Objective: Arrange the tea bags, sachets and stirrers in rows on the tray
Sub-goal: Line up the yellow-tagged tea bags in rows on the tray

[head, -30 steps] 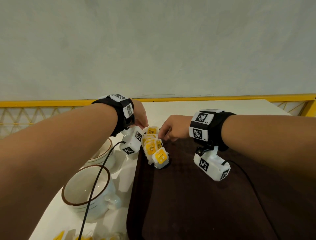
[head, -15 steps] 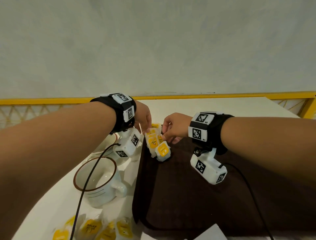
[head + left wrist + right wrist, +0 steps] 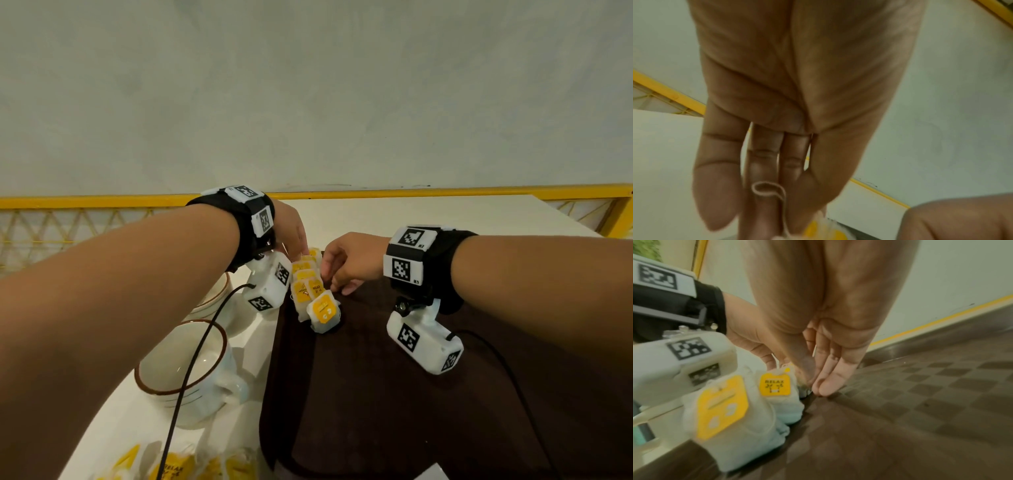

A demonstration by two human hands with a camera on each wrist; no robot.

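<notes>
Tea bags (image 3: 310, 289) with yellow tags stand in a short row along the far left edge of the dark tray (image 3: 394, 394), each leaning on the next, the nearest one (image 3: 323, 310) at the row's near end. Both hands meet at the far end of that row. From the left wrist view, the left hand (image 3: 291, 233) points its fingers (image 3: 764, 165) straight down, with a tea bag string (image 3: 774, 191) looped across them; whether it pinches a bag cannot be told. The right hand (image 3: 349, 260) reaches in from the right, its fingers (image 3: 830, 379) extended and touching the tray just beside the bags, gripping nothing visible. On the white bench (image 3: 411, 212) left of the tray sit a brown-rimmed cup (image 3: 181, 373) and a bowl (image 3: 214, 298) beyond it. More yellow sachets (image 3: 205, 467) lie on the bench at the near edge.
</notes>
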